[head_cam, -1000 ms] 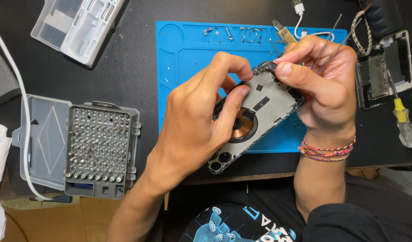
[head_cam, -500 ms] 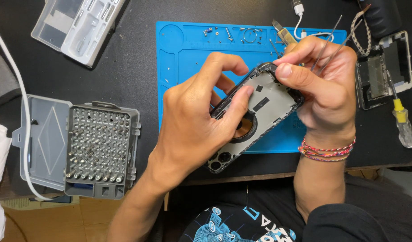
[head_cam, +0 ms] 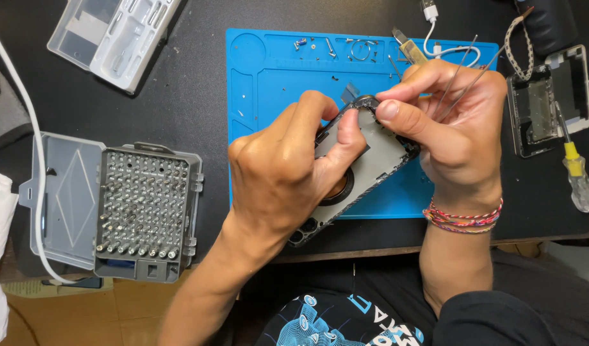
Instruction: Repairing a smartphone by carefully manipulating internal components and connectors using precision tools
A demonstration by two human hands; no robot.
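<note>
An opened phone housing (head_cam: 379, 159), grey inside with a round coil, is held tilted over the blue work mat (head_cam: 269, 83). My left hand (head_cam: 285, 170) grips its long left side, thumb pressed on the inner face near the top. My right hand (head_cam: 445, 125) pinches the housing's upper end between thumb and fingers, and a pair of thin metal tweezers (head_cam: 464, 70) sticks up between those fingers. The housing's lower end with the camera openings (head_cam: 304, 230) pokes out below my left hand.
Small screws (head_cam: 326, 46) lie along the mat's top tray. An open bit set case (head_cam: 137, 208) stands at the left, a clear parts box (head_cam: 112, 35) at the top left. Another phone part (head_cam: 547, 102) and a yellow-handled screwdriver (head_cam: 573, 170) lie at the right. A white cable (head_cam: 25, 122) runs down the left.
My left thumb and fingers have shifted up along the housing toward its top end. The housing has tilted slightly. My right hand keeps its pinch.
</note>
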